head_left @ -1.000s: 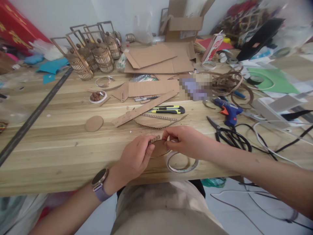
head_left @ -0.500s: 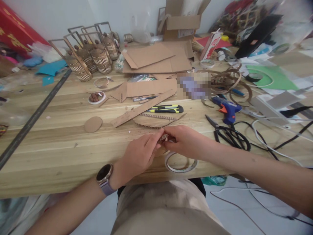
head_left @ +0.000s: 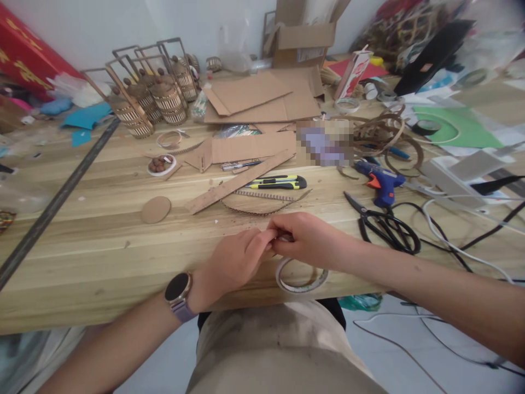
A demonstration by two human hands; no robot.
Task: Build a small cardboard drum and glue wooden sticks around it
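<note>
- The small piece (head_left: 286, 237) sits between your fingertips, near the front edge of the counter (head_left: 102, 246); only a sliver shows, and its outline cannot be made out.
- Your right hand (head_left: 309, 241) has its grip closed on this piece, thumb and forefinger pinched.
- Your left hand (head_left: 233, 257) meets it at the fingertips; its grip is covered by its own fingers, so whether it holds anything cannot be told.
- A pixelated patch (head_left: 324, 143) masks part of the counter's middle.
- The tape roll (head_left: 301, 288) lies flat, just below your right hand and partly behind it.
- Scissors (head_left: 389, 230) lie beyond your right forearm; the glue gun (head_left: 383, 183) lies behind them.
- Ahead of your hands: corrugated strips (head_left: 266, 195), then the yellow-and-black cutter (head_left: 283, 182), partly under a cardboard strip (head_left: 233, 189).
- A cardboard disc (head_left: 156, 209) lies flat, well apart, to the left.
- Slatted lanterns (head_left: 170, 104) stand at the rear left.
- The counter is pale, striped wood; a pale wall (head_left: 143, 22) stands behind. Cables trail over the floor (head_left: 381, 345) at lower right.
</note>
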